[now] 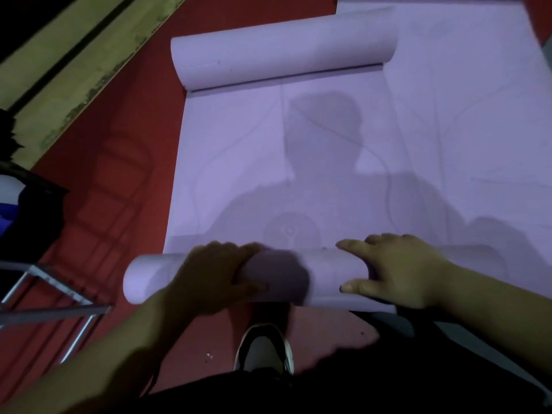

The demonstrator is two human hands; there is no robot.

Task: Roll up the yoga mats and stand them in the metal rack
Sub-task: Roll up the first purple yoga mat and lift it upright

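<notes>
We see a pale purple yoga mat spread along the red floor, its near end already wound into a thick roll lying crosswise just in front of the person. The left hand lies over the roll left of its middle, fingers curved down its far side, thumb toward the near side. The right hand presses flat on the roll's right part, fingers spread and pointing left, palm down rather than closed round it. Both hands touch the roll; neither lifts it.

The mat's far end curls up into a second, looser roll. Just beside it on the right a second purple mat lies flat, its edge touching or overlapping the first; we cannot tell which.

At lower left the metal rack stands on the floor, near the roll's left end but apart from it. Behind the rack sits a dark bundle, too dim to identify. A black-and-white shoe rests on the floor below the roll. A yellowish wall base runs diagonally at upper left
</notes>
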